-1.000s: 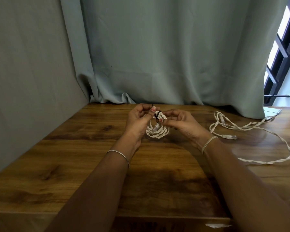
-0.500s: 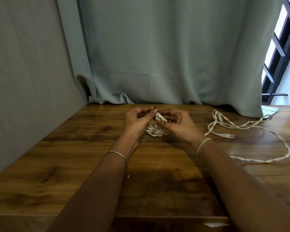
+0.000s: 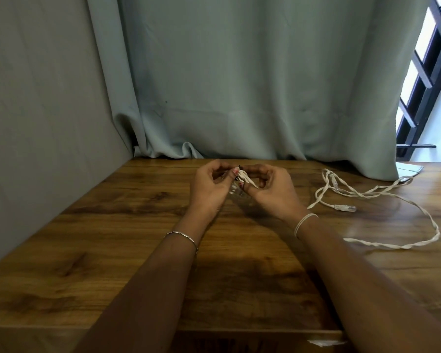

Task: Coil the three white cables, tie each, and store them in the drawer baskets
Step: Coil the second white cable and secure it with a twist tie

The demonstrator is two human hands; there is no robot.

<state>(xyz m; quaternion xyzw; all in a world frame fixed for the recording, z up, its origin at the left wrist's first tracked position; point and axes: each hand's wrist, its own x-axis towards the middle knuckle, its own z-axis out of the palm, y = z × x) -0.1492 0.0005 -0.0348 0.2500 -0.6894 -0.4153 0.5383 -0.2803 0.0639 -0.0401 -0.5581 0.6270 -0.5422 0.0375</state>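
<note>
**A:** Hands have closed in on each other since half a second back, and the coil no longer hangs in plain sight below them. Head view, the only one.

**B:** Grip?

**A:** On the left hand (image 3: 209, 186), thumb and forefinger pinch the black tie (image 3: 238, 175), with the rest loosely curled. The right hand (image 3: 274, 191) is clenched round the coiled cable (image 3: 248, 180), thumb laid across the strands. The coil sits between the two sets of fingers (image 3: 234, 172), lifted off the bench (image 3: 112, 238), and is mostly hidden behind the right thumb.

**B:** Tie closed yet?

**A:** Cannot tell. A dark end pokes up just above the fingertips, too small to read as twisted or knotted.

**B:** Other cables?

**A:** One loose cable (image 3: 382, 193) sprawls on the bench, well out to the right of the right hand's fingers, with its plug (image 3: 344, 207) on the near side of them. The third cable and the drawer baskets are not in view.

**B:** Your read on the step?

**A:** Tying the first coil, so it's early in the task. To do it well:
- The right hand should hold the loops bunched tight so none slips.
- The left hand should draw the tie snug round every strand, close against the right thumb, then twist the ends.
- The right grip shouldn't ease until the tie holds by itself.

The likely risk is a stiff loop springing out from under the fingers.
</note>
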